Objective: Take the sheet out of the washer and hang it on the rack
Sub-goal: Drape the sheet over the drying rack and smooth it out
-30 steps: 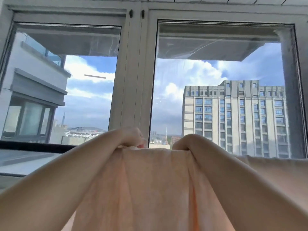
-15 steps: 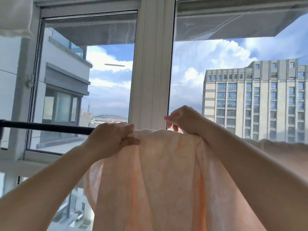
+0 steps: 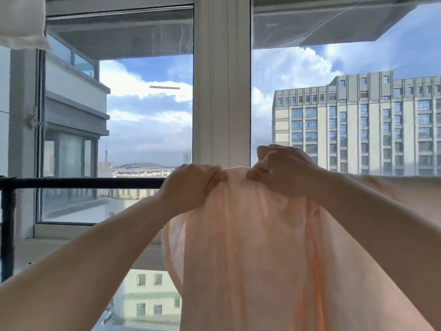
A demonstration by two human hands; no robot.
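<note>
A pale peach sheet (image 3: 257, 247) hangs in front of me from the black rack bar (image 3: 83, 183), which runs level across the window at hand height. My left hand (image 3: 191, 185) grips the sheet's top edge where the bare bar ends. My right hand (image 3: 279, 170) grips a bunched fold of the same edge just to the right, slightly higher. More of the sheet (image 3: 393, 187) lies spread along the bar to the right. The bar under the sheet is hidden.
Behind the rack stands a large window with a white centre post (image 3: 222, 91). The rack's black upright (image 3: 7, 232) is at the far left. A white cloth (image 3: 19, 20) hangs in the top left corner. Buildings show outside.
My view has dropped and turned left, bringing the bare black bar into sight. Both hands have gathered the sheet's top edge closer together and shifted rightward along the bar.
</note>
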